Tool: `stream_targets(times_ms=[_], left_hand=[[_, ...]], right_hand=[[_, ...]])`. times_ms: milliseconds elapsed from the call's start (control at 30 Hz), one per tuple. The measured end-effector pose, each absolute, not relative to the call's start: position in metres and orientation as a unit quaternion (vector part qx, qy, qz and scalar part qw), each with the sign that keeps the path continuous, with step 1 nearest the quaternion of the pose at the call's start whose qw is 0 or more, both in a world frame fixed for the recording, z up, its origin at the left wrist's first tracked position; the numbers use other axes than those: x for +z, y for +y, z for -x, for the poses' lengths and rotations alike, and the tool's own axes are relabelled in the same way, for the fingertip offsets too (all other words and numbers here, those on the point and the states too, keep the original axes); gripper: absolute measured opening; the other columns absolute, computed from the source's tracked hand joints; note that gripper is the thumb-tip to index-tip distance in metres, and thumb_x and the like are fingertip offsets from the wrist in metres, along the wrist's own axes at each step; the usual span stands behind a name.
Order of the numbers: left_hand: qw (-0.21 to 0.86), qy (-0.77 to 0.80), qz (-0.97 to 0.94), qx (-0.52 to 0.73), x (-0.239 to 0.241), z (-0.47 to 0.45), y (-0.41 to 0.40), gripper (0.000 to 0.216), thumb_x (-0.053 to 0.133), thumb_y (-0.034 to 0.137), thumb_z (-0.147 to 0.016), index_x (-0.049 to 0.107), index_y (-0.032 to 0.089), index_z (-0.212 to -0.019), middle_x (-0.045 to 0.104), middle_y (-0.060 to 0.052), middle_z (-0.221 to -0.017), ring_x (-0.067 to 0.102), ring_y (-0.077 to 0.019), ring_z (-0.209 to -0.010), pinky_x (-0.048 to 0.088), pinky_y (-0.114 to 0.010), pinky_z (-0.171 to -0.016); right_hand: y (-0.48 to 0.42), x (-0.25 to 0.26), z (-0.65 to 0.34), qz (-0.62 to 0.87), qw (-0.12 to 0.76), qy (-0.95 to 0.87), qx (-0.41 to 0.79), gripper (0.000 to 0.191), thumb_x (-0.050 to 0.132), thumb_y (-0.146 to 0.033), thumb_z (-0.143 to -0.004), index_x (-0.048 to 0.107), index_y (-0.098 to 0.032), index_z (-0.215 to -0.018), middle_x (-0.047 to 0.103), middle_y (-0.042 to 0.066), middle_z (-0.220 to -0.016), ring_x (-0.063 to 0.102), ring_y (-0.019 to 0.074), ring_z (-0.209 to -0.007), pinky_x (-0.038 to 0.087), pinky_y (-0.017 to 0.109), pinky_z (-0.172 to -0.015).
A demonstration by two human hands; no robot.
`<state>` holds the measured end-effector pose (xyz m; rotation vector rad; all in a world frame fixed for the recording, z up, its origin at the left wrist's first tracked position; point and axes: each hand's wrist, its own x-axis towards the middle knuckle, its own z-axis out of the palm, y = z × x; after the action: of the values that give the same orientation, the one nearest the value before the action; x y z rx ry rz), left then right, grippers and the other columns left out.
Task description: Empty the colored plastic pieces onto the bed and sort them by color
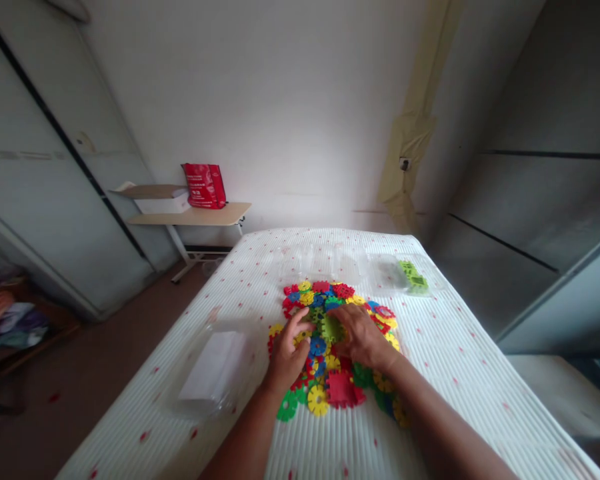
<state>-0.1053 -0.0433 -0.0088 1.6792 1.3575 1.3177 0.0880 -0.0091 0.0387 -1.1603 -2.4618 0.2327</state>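
At the centre of a white ribbed cover (445,387) flecked with red: one light-green notched square (333,330), plastic, between both hands and over the middle of a pile of loose interlocking pieces. Right hand (363,333): grip closed on the right side of the light-green notched square, fingers bent, thumb partly hidden. Left hand (289,357): grip half open, thumb and fingers parted, nothing visibly held; just left of the square, low over the pile.

Around and beneath the hands: slotted discs and toothed squares in red, yellow, blue and green, many overlapping. Along the near edge of the pile: a red toothed square (344,390), a yellow slotted disc (318,409) beside it, a green slotted disc (283,409) farther left.

Beyond the pile, to the right: a clear plastic tray (380,275), with light-green blocks (414,279) inside. Left of the pile: a clear plastic container (223,405), with a white rectangular sheet or card (214,365), exact kind uncertain.

Farther off, by the left part of the wall: a pale tabletop (230,215) bearing a white box (163,202) and, just beside it, a red printed bag (205,187). On the wall at right: a socket (405,163) amid yellowish tape (420,127).
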Motion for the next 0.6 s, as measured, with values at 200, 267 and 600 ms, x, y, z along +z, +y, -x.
stream_targets(times_ms=[200, 267, 600], left_hand=[[0.221, 0.535, -0.681, 0.448, -0.017, 0.104, -0.041, 0.054, 0.051, 0.013, -0.074, 0.045, 0.022, -0.128, 0.068, -0.002, -0.092, 0.062, -0.0159, -0.092, 0.045, -0.036, -0.092], [0.198, 0.537, -0.696, 0.433, -0.017, 0.103, -0.042, 0.055, 0.053, 0.015, -0.074, 0.045, 0.024, -0.128, 0.068, -0.002, -0.092, 0.062, -0.0168, -0.093, 0.044, -0.037, -0.092], [0.189, 0.514, -0.728, 0.413, -0.013, 0.1, -0.045, 0.057, 0.054, 0.014, -0.072, 0.046, 0.025, -0.128, 0.065, -0.005, -0.107, 0.058, -0.0195, -0.103, 0.039, -0.039, -0.098]], right_hand=[[-0.003, 0.038, -0.102, 0.45, 0.2, -0.865, 0.095, 0.048, 0.068, -0.025, -0.066, 0.056, -0.02, -0.113, 0.06, 0.009, -0.104, 0.052, 0.0251, -0.097, 0.04, 0.041, -0.085], [-0.002, 0.038, -0.104, 0.456, 0.196, -0.862, 0.101, 0.049, 0.069, -0.023, -0.065, 0.056, -0.019, -0.112, 0.06, 0.009, -0.105, 0.051, 0.0249, -0.098, 0.04, 0.039, -0.085], [-0.008, 0.036, -0.092, 0.427, 0.159, -0.886, 0.087, 0.057, 0.071, -0.028, -0.065, 0.051, -0.02, -0.118, 0.057, 0.01, -0.111, 0.049, 0.0246, -0.102, 0.036, 0.038, -0.087]])
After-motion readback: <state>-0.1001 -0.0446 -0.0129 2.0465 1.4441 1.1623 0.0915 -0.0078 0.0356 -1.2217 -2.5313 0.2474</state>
